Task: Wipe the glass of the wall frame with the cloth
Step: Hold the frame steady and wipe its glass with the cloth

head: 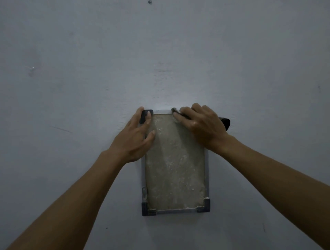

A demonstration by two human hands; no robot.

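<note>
A small upright wall frame (206, 171) with grey edges and dark corner caps hangs on the wall. Its glass (175, 169) is dusty and speckled with white. My left hand (137, 137) grips the frame's top left corner, fingers over the dark cap and thumb on the glass. My right hand (201, 125) presses a dark cloth (225, 122) against the glass near the top edge. Most of the cloth is hidden under the hand; one end sticks out to the right, and a dusty bit shows at my fingertips.
A plain pale grey wall (89, 71) surrounds the frame. A small screw or hook (149, 1) sits high up near the top edge of the view. A few faint marks dot the wall.
</note>
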